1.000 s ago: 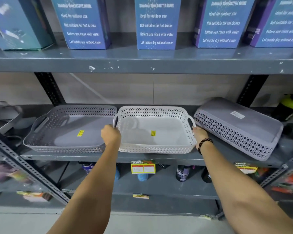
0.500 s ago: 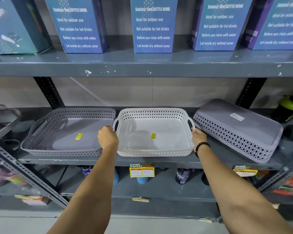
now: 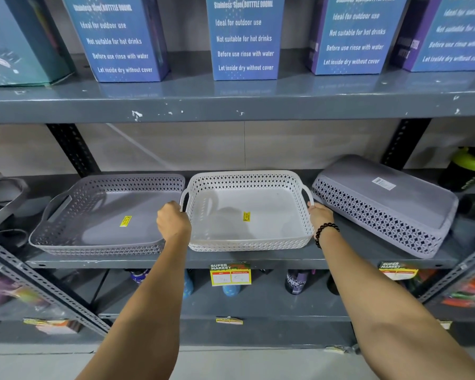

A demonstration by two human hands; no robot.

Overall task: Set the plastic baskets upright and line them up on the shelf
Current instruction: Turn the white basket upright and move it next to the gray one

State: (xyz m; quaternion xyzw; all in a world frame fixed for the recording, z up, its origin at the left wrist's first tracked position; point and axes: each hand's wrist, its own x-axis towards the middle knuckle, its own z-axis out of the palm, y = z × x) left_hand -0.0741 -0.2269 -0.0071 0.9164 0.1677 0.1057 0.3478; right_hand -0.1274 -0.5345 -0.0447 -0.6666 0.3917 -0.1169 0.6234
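Observation:
A white perforated basket (image 3: 258, 229) sits upright in the middle of the grey shelf (image 3: 258, 259). My left hand (image 3: 173, 222) grips its left handle and my right hand (image 3: 320, 215) holds its right handle. A grey basket (image 3: 104, 215) stands upright just to its left, almost touching it. Another grey basket (image 3: 390, 204) lies upside down and skewed on the right, its flat bottom with a white label facing up.
Blue bottle boxes (image 3: 244, 37) line the shelf above. A dark bottle with a green cap (image 3: 469, 165) stands at the far right, a grey item (image 3: 0, 193) at the far left. Bottles and price tags (image 3: 230, 274) sit below. Slanted perforated steel braces (image 3: 39, 283) cross both lower corners.
Both hands stay on the white basket's handles. It has shifted slightly back on the shelf; the view has tilted a little lower.

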